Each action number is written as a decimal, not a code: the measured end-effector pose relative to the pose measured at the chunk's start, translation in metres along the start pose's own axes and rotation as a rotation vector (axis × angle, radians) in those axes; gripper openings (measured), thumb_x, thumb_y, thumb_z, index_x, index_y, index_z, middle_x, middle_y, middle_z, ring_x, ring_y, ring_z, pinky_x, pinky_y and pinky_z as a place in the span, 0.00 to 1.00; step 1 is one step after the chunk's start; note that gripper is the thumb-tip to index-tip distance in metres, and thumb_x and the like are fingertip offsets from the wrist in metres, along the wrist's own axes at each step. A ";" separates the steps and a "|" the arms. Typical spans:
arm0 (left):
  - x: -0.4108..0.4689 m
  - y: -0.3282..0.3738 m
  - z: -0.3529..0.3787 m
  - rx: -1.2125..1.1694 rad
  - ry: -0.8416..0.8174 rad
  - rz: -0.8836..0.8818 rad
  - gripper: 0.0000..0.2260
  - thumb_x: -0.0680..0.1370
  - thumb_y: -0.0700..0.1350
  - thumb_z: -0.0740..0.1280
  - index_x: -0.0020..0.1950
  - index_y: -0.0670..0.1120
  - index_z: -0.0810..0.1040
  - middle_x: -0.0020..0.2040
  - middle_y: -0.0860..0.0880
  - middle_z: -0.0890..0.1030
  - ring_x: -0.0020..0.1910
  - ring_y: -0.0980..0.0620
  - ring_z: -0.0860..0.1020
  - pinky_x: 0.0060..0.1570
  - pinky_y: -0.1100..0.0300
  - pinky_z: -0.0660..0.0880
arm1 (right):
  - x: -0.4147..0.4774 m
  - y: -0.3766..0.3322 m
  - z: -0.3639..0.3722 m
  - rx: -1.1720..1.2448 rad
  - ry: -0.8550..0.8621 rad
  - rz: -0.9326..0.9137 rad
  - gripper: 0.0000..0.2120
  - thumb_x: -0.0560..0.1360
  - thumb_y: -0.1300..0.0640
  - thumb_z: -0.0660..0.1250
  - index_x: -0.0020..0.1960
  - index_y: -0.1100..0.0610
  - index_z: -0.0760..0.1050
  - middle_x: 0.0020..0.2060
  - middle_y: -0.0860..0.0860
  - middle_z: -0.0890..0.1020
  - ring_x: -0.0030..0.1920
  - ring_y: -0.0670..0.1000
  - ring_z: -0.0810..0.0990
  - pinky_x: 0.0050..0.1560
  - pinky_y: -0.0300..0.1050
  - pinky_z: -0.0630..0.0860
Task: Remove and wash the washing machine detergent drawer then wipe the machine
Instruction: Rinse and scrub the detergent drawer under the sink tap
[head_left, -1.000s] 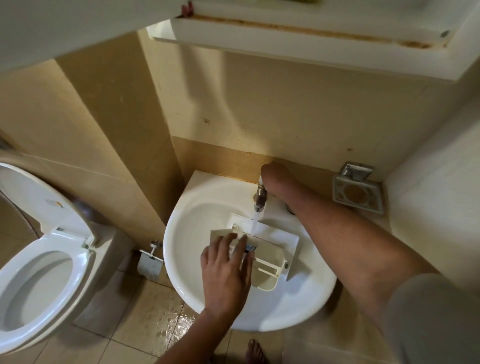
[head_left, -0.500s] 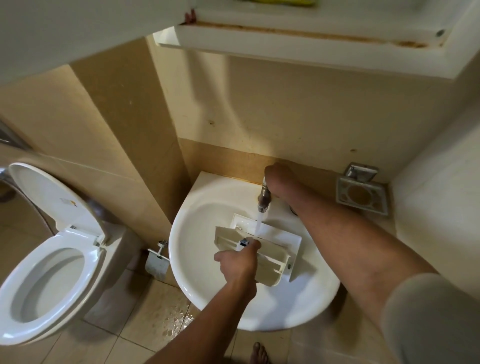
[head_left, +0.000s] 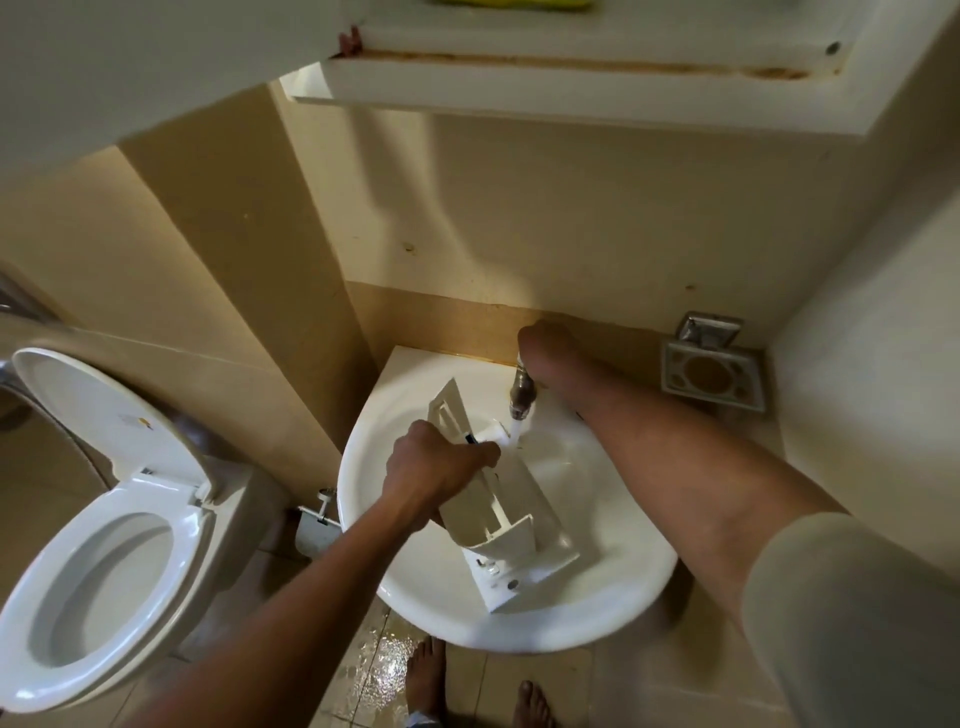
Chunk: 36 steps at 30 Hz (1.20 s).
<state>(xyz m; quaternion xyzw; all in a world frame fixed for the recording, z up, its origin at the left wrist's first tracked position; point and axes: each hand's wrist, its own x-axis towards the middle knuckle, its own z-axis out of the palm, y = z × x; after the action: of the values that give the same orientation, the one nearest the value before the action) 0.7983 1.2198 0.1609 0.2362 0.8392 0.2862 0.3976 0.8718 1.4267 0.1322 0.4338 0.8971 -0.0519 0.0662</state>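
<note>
Here, left hand (head_left: 436, 470) grip clasps one drawer (head_left: 511, 514) in one sink (head_left: 519, 636); right hand (head_left: 545, 351) grip: cannot tell.

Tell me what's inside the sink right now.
The detergent drawer lies tilted in the sink, gripped by the left hand, with water from the tap running onto its far end. The drain is hidden beneath the drawer.

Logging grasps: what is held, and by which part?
Left hand grips the white plastic detergent drawer by its side wall. Right hand is at the metal tap; grip hidden.
</note>
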 end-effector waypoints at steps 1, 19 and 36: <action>-0.001 0.002 -0.001 0.052 0.001 0.038 0.31 0.67 0.56 0.78 0.64 0.47 0.71 0.54 0.45 0.81 0.47 0.42 0.83 0.38 0.46 0.85 | 0.000 -0.001 0.000 -0.003 -0.004 0.002 0.09 0.78 0.63 0.63 0.57 0.64 0.78 0.56 0.59 0.80 0.56 0.58 0.80 0.54 0.46 0.75; -0.039 -0.006 0.028 0.781 -0.001 0.507 0.27 0.72 0.56 0.75 0.63 0.46 0.68 0.50 0.47 0.80 0.45 0.45 0.79 0.39 0.55 0.73 | 0.004 -0.001 0.001 0.025 -0.014 0.003 0.07 0.77 0.64 0.65 0.52 0.63 0.79 0.52 0.58 0.81 0.52 0.57 0.81 0.47 0.43 0.74; -0.039 -0.003 0.052 1.180 -0.065 0.844 0.22 0.77 0.39 0.67 0.70 0.42 0.65 0.61 0.43 0.79 0.56 0.38 0.80 0.42 0.52 0.66 | 0.006 0.003 0.002 0.041 0.001 -0.014 0.09 0.77 0.65 0.63 0.55 0.64 0.79 0.54 0.59 0.81 0.54 0.57 0.81 0.52 0.45 0.76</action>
<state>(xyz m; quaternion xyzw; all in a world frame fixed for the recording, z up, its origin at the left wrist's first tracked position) 0.8617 1.2087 0.1526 0.7236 0.6788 -0.0924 0.0842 0.8705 1.4331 0.1286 0.4288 0.8989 -0.0706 0.0566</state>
